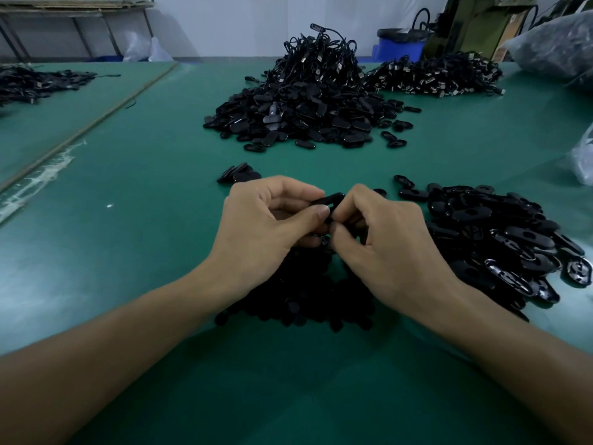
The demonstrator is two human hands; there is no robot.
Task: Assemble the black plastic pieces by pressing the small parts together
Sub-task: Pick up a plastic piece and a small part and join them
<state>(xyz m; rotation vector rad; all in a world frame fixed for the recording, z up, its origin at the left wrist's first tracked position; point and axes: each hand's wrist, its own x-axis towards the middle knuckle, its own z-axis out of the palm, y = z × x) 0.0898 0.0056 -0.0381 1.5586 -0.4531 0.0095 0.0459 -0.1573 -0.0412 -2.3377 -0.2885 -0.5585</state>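
Note:
Both hands meet over the middle of the green table [134, 252]. My left hand [260, 226] and my right hand [382, 232] pinch one black oval plastic piece [330, 200] between thumbs and fingertips; only its upper edge shows. Under my wrists lies a heap of small dark round parts [298, 300]. To the right sits a pile of glossy black oval shells [500, 239]. A few black pieces [239, 174] lie just beyond my left hand.
A big mound of black ovals [298, 114] topped with black cables [321, 56] stands farther back. Another cable pile [436, 77] lies at the back right, more parts [35, 81] at the far left. A clear bag [558, 46] and blue bin [401, 43] are behind.

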